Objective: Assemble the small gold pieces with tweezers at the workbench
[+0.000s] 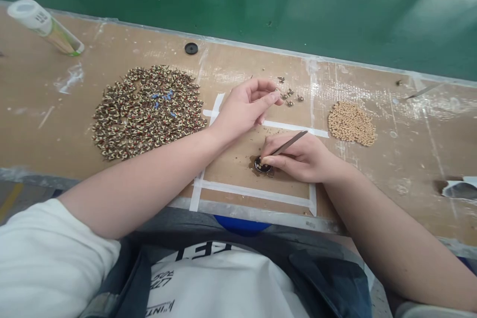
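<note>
I've R hand (pixel 298 159) pinching tweezers (pixel 290 142) at dish (pixel 263 170); L hand (pixel 246 103) curled, pinch unclear; few pcs (pixel 289 103) far, big pile (pixel 149 114) left, done qty unclear.

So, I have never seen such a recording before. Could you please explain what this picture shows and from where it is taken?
There is no machine here: these are a person's own two bare hands, seen by a camera worn on the head, looking forward and down. The right hand holds a slim metal tool, its lower end at a small black dish. The left hand is near a few scattered parts; whether it pinches anything is too small to tell. On the table, a big heap of small parts lies to the left, a smaller pile of tan beads to the right. White tape frames the area around the dish.
</note>
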A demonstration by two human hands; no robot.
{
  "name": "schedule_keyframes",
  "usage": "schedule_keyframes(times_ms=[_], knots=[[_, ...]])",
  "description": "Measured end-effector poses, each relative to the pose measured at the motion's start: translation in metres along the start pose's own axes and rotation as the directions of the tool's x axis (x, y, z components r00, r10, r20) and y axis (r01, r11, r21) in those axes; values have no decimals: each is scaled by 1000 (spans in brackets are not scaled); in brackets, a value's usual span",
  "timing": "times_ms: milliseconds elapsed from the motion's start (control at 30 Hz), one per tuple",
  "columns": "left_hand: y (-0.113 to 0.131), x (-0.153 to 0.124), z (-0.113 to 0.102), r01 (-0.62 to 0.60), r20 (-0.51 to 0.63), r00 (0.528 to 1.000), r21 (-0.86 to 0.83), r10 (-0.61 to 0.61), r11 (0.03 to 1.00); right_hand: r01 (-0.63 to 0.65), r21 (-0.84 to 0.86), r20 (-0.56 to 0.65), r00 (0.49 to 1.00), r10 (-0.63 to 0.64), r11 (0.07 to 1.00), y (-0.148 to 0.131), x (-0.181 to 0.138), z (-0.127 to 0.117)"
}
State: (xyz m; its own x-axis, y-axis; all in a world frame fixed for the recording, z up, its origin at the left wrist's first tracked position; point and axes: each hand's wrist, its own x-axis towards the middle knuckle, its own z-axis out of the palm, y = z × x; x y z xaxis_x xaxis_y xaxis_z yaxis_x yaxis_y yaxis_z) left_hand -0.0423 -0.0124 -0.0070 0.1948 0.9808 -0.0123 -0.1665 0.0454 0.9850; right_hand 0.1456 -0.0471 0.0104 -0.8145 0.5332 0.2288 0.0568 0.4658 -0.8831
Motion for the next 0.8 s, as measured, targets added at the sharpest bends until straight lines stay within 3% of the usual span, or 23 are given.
schedule_keyframes(times_ms=[100, 200, 267, 400, 600, 800], knots=[[0, 0, -1, -14, 20, 1000, -24, 14, 1000, -14, 141, -272, 961, 53, 990, 2, -1, -2], [1, 0, -1, -10, 62, 998, -49, 13, 999, 43, 327, -565, 810, 159, 944, 8, 1, -7], [2, -1, -1, 9, 74, 997, -56, -5, 998, 68, 399, -655, 719, 232, 914, 13, 3, -13], [4, -2, -1, 45, 88, 995, -44, -41, 998, -1, 426, -694, 641, 328, 905, 25, 5, -21], [4, -3, -3, 46, 98, 994, 11, -47, 999, 1, 498, -671, 633, 385, 867, 38, 4, -22], [5, -3, -3, 50, 55, 997, 76, -55, 996, 126, 748, -574, 616, 540, 652, 33, 9, -23]])
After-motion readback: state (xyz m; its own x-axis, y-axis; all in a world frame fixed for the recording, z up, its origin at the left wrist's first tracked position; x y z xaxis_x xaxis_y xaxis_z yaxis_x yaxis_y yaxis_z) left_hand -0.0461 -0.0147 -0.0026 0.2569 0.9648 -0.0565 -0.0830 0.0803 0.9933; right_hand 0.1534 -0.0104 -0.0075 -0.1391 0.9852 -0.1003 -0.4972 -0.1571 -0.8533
